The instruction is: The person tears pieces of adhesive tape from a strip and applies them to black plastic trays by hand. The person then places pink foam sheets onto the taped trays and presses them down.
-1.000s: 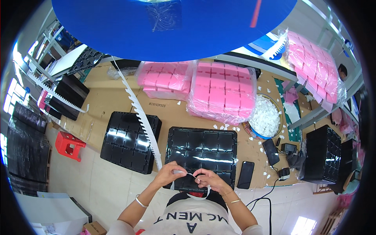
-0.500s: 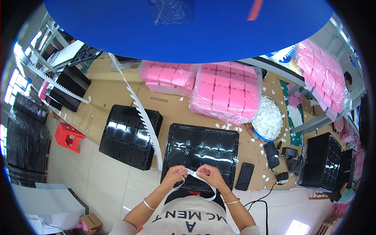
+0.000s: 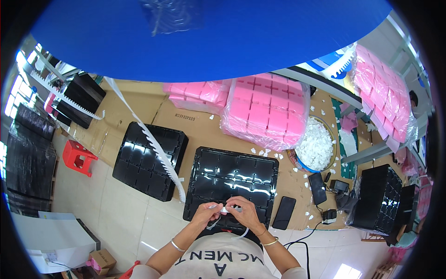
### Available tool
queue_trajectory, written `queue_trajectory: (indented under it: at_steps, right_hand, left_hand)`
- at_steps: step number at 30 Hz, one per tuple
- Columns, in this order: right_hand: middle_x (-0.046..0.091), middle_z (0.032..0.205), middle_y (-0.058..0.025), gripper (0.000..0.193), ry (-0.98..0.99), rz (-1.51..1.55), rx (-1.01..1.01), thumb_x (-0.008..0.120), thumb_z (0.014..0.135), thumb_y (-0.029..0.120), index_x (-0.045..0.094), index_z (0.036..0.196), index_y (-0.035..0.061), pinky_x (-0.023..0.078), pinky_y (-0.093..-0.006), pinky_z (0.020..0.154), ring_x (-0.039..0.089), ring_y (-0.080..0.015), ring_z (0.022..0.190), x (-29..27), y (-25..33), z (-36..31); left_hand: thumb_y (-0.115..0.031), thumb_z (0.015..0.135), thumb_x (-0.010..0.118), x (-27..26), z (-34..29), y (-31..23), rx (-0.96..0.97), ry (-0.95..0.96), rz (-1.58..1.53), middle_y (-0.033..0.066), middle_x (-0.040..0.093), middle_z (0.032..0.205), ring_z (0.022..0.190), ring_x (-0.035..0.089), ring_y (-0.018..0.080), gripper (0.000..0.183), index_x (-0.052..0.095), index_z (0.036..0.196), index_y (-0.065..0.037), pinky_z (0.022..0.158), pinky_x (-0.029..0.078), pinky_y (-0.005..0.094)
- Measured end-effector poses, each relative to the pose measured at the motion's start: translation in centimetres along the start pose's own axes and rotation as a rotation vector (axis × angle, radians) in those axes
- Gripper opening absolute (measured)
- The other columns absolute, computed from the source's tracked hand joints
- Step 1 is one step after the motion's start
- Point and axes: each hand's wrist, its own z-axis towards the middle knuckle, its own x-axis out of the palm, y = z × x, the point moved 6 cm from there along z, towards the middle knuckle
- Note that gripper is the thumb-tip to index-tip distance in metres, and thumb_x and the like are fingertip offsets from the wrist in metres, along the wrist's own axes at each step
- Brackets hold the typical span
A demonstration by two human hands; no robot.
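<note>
My left hand and my right hand meet over the near edge of a black compartment tray. Between the fingertips of both hands I pinch a small white piece, and a thin white strip curls down from it toward my chest. A long white toothed strip hangs from above and ends just left of my left hand. A second black tray lies to the left on the cardboard-covered table.
Wrapped stacks of pink foam blocks lie at the back of the table. A bowl of white scraps stands at the right. Two phones and cables are near my right hand. A red stool stands on the floor.
My hands have stayed together at the tray's near edge and moved slightly lower and closer. The view has shifted a little.
</note>
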Motion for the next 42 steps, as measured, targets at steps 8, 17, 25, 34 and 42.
queue_trajectory:
  at_steps: [8,17,25,34,42]
  right_hand:
    - [0.070,0.085,-0.0033,0.013,0.243,0.432,0.455,0.073,0.088,0.013,0.071,0.096,0.0027,0.053,-0.0268,0.074,0.065,-0.0096,0.077,1.1,-4.4,-0.5]
    - [0.066,0.077,-0.0054,0.015,-0.069,-0.005,0.151,0.068,0.094,0.018,0.070,0.100,0.0047,0.047,-0.0248,0.060,0.062,-0.0104,0.068,-2.0,2.4,0.8]
    - [0.069,0.081,-0.0036,0.021,-0.113,0.500,0.414,0.062,0.100,0.020,0.065,0.099,-0.0007,0.050,-0.0225,0.063,0.063,-0.0072,0.073,0.4,2.2,-1.1]
    - [0.065,0.076,-0.0048,0.016,0.208,0.103,0.228,0.067,0.093,0.015,0.064,0.098,-0.0001,0.048,-0.0253,0.066,0.058,-0.0099,0.069,-2.2,2.7,0.1]
    - [0.068,0.078,-0.0060,0.018,0.253,0.128,0.316,0.072,0.089,0.017,0.066,0.094,0.0006,0.051,-0.0271,0.063,0.060,-0.0117,0.065,-1.1,0.7,-0.8]
  left_hand:
    - [-0.023,0.095,0.069,1.1,-0.6,-2.2,0.249,-0.102,0.235,0.0015,0.068,0.071,0.058,0.050,0.0035,0.019,0.070,0.090,-0.005,0.052,0.035,0.0202]
    - [-0.013,0.090,0.071,3.6,-5.2,-6.5,0.646,-0.353,0.495,0.0032,0.071,0.076,0.061,0.057,0.0094,0.010,0.073,0.095,-0.006,0.055,0.040,0.0264]
    - [-0.003,0.077,0.076,7.1,-10.3,-10.2,1.229,-0.454,1.073,0.0037,0.074,0.098,0.077,0.062,0.0195,0.026,0.073,0.102,-0.008,0.070,0.040,0.0335]
    - [-0.017,0.095,0.067,4.0,-6.7,-7.0,0.504,-0.106,0.200,0.0053,0.070,0.099,0.075,0.058,0.0051,0.020,0.068,0.103,0.001,0.067,0.047,0.0206]
    - [-0.014,0.096,0.066,3.9,-3.8,-4.1,0.297,-0.188,0.004,0.0002,0.062,0.069,0.051,0.050,0.0039,0.011,0.066,0.096,-0.003,0.043,0.031,0.0196]
